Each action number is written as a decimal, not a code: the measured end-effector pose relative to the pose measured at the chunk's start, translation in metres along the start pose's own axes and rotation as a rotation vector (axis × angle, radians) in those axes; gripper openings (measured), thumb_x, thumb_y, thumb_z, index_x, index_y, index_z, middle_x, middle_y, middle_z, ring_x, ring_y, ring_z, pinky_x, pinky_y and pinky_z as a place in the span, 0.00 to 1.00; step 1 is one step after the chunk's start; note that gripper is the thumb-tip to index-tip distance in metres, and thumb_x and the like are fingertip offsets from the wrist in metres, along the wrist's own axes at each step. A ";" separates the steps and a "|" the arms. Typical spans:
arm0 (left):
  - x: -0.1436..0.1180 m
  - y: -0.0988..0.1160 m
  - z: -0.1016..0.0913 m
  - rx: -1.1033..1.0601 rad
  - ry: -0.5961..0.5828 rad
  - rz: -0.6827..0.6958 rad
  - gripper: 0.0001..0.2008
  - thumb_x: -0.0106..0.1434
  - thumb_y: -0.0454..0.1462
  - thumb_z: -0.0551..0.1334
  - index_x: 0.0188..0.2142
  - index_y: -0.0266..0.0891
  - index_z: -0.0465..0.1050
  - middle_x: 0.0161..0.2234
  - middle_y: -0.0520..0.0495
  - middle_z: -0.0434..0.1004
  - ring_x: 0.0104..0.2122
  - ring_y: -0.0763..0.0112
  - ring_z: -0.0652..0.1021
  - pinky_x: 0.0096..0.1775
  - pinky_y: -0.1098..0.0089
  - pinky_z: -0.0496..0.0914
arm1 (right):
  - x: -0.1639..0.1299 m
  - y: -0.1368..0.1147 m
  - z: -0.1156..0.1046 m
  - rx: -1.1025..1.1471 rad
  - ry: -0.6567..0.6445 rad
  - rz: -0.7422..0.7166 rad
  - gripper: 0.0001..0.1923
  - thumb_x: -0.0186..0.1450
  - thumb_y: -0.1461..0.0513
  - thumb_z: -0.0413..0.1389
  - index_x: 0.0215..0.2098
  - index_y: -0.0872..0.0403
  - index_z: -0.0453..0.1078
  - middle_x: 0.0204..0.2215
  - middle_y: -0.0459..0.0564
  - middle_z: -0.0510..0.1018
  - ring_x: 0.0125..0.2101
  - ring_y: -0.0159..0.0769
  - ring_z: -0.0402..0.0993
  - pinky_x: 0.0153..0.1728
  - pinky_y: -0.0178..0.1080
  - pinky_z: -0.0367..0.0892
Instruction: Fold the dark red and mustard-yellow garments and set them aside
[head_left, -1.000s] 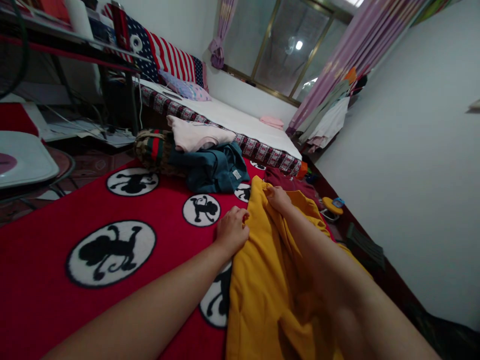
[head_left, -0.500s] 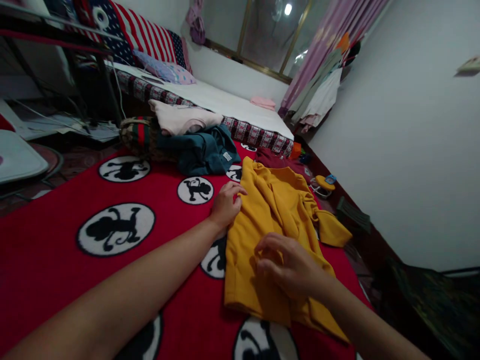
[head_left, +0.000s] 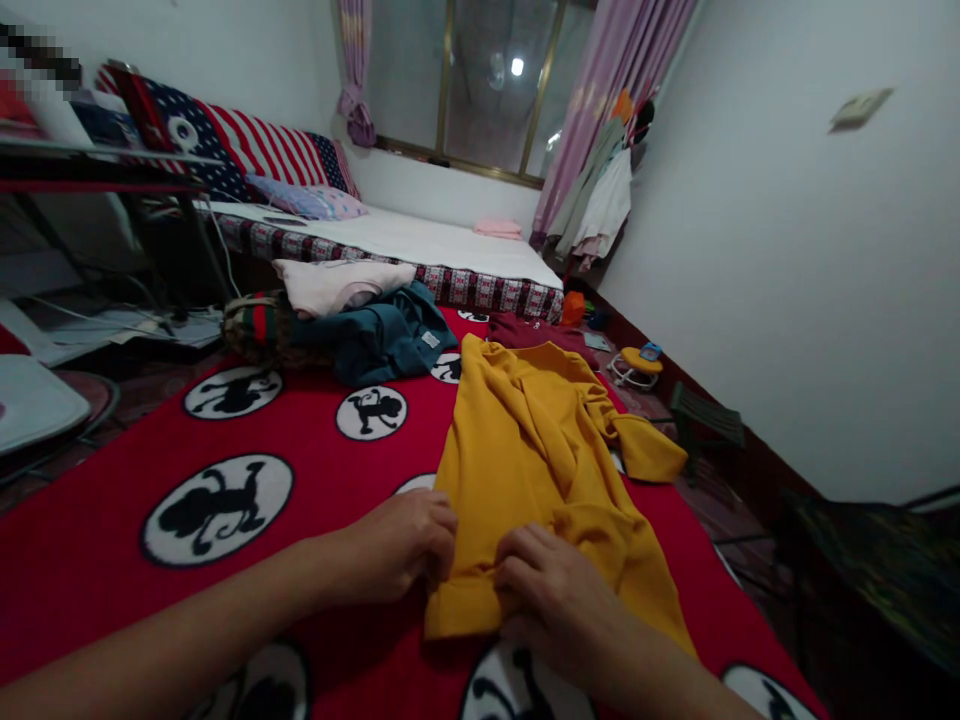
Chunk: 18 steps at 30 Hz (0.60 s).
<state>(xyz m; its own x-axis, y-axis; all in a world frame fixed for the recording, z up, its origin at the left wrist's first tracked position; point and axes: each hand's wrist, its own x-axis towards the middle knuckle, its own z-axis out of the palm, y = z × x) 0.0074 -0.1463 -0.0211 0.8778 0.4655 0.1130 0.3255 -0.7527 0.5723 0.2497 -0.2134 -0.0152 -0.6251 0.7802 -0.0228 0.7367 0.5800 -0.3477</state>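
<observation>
A mustard-yellow garment (head_left: 517,440) of thick cloth lies on a red blanket (head_left: 90,530) printed with dark monkey figures in white circles. One sleeve juts out to the right with its end bent over. My left hand (head_left: 412,540) is closed on the garment's left edge, a little above the near hem. Beside it, my right hand (head_left: 551,590) grips the cloth along the hem with fingers bent, its fingertips partly hidden. Between the two hands the cloth is bunched in small folds.
Beyond the yellow garment lies a dark red garment (head_left: 540,332). A teal garment (head_left: 390,330) and a pale pink one (head_left: 337,285) are heaped at the far left. A bed (head_left: 450,240) stands behind; a yellow-topped stool (head_left: 640,360) and a green folding stool (head_left: 705,415) stand right.
My left hand has come back toward me along the garment's left edge and closed on it. My right hand has lowered to the near hem and gripped it. The view has tilted.
</observation>
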 end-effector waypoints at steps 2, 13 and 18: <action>-0.004 0.006 -0.004 0.005 -0.030 -0.070 0.16 0.49 0.22 0.55 0.25 0.43 0.74 0.30 0.52 0.77 0.35 0.70 0.75 0.37 0.73 0.66 | -0.002 -0.002 -0.007 0.060 -0.005 -0.031 0.11 0.58 0.59 0.62 0.38 0.51 0.69 0.43 0.47 0.73 0.42 0.37 0.67 0.42 0.38 0.62; 0.042 -0.003 0.016 0.099 0.218 -0.089 0.23 0.62 0.36 0.59 0.57 0.46 0.67 0.60 0.43 0.65 0.58 0.60 0.67 0.58 0.61 0.62 | -0.043 0.051 -0.035 -0.147 0.253 0.298 0.10 0.61 0.58 0.57 0.41 0.48 0.74 0.53 0.53 0.73 0.49 0.46 0.72 0.47 0.46 0.68; 0.045 -0.012 0.036 0.171 0.275 -0.100 0.21 0.63 0.38 0.59 0.56 0.45 0.70 0.62 0.44 0.63 0.61 0.58 0.64 0.61 0.55 0.58 | -0.063 0.086 -0.075 0.383 0.733 0.613 0.15 0.63 0.48 0.53 0.30 0.50 0.72 0.28 0.50 0.79 0.25 0.38 0.75 0.27 0.37 0.69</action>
<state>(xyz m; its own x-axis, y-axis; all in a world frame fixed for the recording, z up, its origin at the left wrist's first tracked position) 0.0556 -0.1331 -0.0522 0.7187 0.6313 0.2913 0.4794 -0.7534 0.4500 0.3716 -0.1952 0.0265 0.2362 0.9426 0.2361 0.6642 0.0208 -0.7473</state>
